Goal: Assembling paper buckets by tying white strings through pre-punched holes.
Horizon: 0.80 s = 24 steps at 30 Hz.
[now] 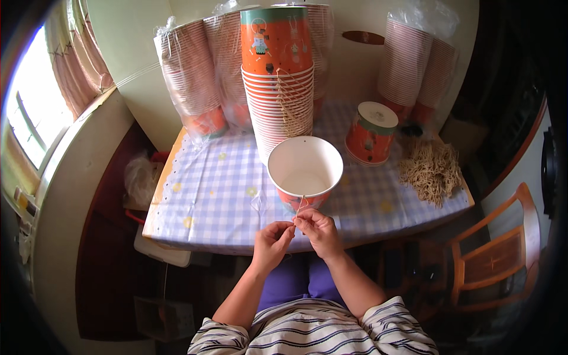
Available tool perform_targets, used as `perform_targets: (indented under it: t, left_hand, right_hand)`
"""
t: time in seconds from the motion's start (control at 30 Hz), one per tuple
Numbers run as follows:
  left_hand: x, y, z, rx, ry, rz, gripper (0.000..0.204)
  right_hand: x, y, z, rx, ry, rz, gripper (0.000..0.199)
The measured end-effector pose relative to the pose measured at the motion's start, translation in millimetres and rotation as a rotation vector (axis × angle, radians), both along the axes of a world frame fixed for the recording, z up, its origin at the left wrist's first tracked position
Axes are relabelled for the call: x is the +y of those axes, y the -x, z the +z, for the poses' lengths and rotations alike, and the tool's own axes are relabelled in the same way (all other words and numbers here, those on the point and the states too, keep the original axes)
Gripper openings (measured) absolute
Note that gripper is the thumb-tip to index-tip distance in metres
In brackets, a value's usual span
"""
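An orange paper bucket (306, 155) with a white inside stands upright at the table's near edge, its mouth tilted toward me. A thin tan cord (302, 204) hangs from its near rim and runs down to my fingers. My left hand (274, 244) pinches the cord with thumb and forefinger, just in front of the bucket. Close beside it, my right hand (320, 234) also pinches the cord, slightly higher and nearer the bucket wall. The two hands' fingertips almost meet. Whether the cord is knotted there is too small to tell.
Behind the bucket rises a tall stack of upturned orange buckets (278, 118) with cords hanging down it. An upturned bucket (371, 137) and a heap of tan cords (433, 171) lie right on the checked tablecloth (219, 201). Plastic-wrapped stacks (189, 71) line the back. A wooden chair (494, 254) stands right.
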<state>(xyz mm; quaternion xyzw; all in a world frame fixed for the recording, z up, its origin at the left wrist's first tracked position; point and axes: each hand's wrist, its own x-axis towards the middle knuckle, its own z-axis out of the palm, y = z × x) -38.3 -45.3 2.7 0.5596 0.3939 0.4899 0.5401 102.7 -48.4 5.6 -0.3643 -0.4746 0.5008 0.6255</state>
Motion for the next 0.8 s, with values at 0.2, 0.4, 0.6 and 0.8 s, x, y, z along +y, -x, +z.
perform_targets:
  t: [0.2,0.4,0.6,0.8]
  left_hand:
    - [-5.5,-2.2,-3.2,0.065,-0.052,0.050,0.012]
    - [-6.0,-2.1,0.1,0.159,-0.106,0.057,0.008]
    - [-15.6,3.2,0.5,0.461,-0.248,-0.034,0.008]
    - [-19.5,6.3,12.4,0.584,-0.354,-0.030,0.007]
  right_hand:
    - [-4.1,5.4,-3.6,0.041,0.103,0.008,0.008]
    - [3.3,10.3,3.2,0.135,0.069,-0.079,0.010]
    - [11.2,7.6,15.9,0.243,0.113,-0.177,0.010]
    - [11.4,9.8,23.6,0.189,0.095,-0.225,0.009]
